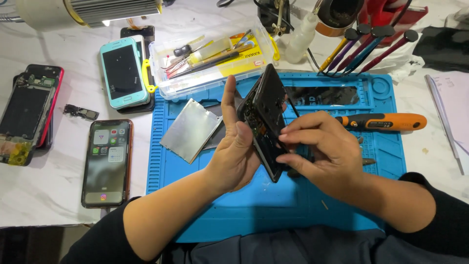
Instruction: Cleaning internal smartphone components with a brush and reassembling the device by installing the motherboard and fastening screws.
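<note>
L hand (pixel 233 146) grips a black opened smartphone (pixel 266 117), tilted on edge, held above the blue silicone work mat (pixel 273 195) on the white desk (pixel 44 190). R hand (pixel 322 151) pinches the phone's lower edge w/ fingertips (pixel 288 138). Silver metal plate (pixel 190 129) lies just left of L hand. Orange-black screwdriver (pixel 383 121) lies beyond R hand. Lit phone w/ dark frame (pixel 106 164) sits well left.

black phone (pixel 264 117), blue mat (pixel 273 205), orange screwdriver (pixel 386 121).
</note>
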